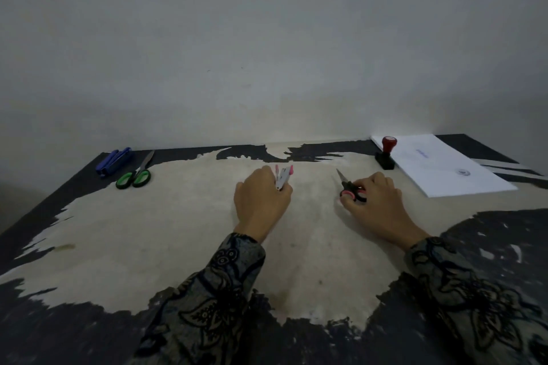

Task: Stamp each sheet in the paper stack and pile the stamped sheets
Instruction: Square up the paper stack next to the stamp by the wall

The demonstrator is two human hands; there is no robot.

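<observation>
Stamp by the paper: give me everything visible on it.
The stamp has a round red knob handle, seemingly plastic, on a narrow neck above a black rectangular base. It stands upright at the table's far right, its base against or just overlapping the near-left edge of the white paper stack. Neither hand touches it. Its printing face is hidden.

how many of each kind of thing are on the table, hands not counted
scissors: 2, green-handled scissors and pink-handled scissors
staplers: 2, blue stapler and pink and white stapler
stamp: 1, red-topped stamp
paper stack: 1
total: 6
</observation>
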